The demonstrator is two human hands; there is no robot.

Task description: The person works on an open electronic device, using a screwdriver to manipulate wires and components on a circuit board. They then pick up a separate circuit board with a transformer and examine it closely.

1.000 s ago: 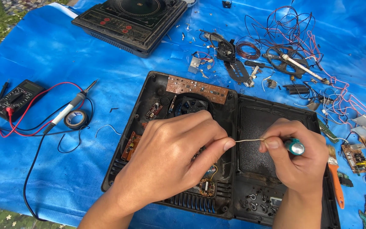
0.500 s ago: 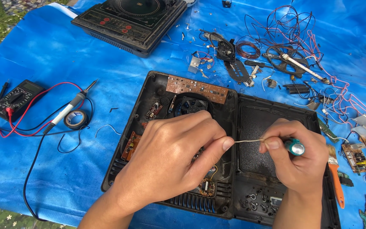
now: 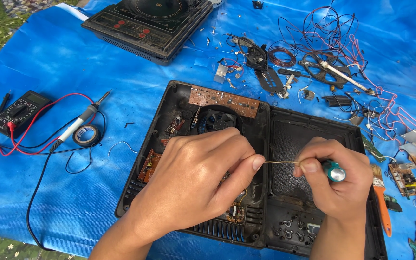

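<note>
An opened black appliance housing [image 3: 285, 130] lies on a blue tarp, with a brown circuit board [image 3: 223, 100], a fan [image 3: 216, 120] and small boards inside. My left hand [image 3: 193, 180] hovers over its left half and pinches one end of a thin pale wire [image 3: 280, 162] between thumb and forefinger. My right hand [image 3: 335, 180] holds the wire's other end together with a small teal cylindrical part [image 3: 335, 172], probably a capacitor. The wire is stretched level between both hands above the housing.
A black induction cooker [image 3: 150, 24] sits at the top. A multimeter [image 3: 18, 111] with red and black leads, a soldering iron [image 3: 78, 123] and a tape roll [image 3: 86, 135] lie left. Loose wires, coils and parts [image 3: 323, 62] scatter top right. An orange-handled brush [image 3: 381, 197] and circuit boards [image 3: 403, 178] lie right.
</note>
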